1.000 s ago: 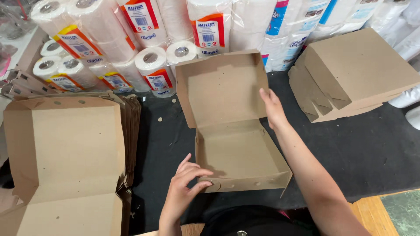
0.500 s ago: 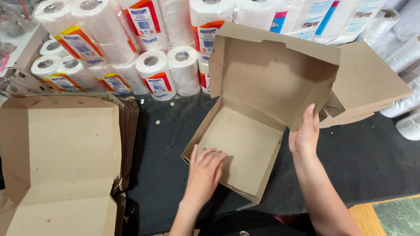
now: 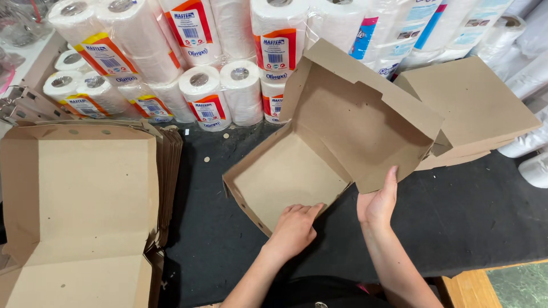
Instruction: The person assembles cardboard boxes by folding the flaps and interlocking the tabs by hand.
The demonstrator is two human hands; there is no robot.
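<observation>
A brown cardboard box (image 3: 285,177) with a hinged lid (image 3: 365,122) stands turned at an angle on the black table (image 3: 479,211). My left hand (image 3: 294,228) grips the near wall of its tray, fingers over the rim. My right hand (image 3: 379,202) holds the lower edge of the raised lid, which tilts up and to the right. The inside of the tray is bare.
A stack of flat unfolded box blanks (image 3: 80,199) lies at the left. Folded closed boxes (image 3: 474,105) are piled at the right. Wrapped paper rolls (image 3: 200,74) line the back. A wooden edge (image 3: 468,288) runs along the table's near right.
The box has been turned and lifted slightly, its lid swinging further up to the right. My left hand has moved from inside the tray to its near wall; my right stays on the lid.
</observation>
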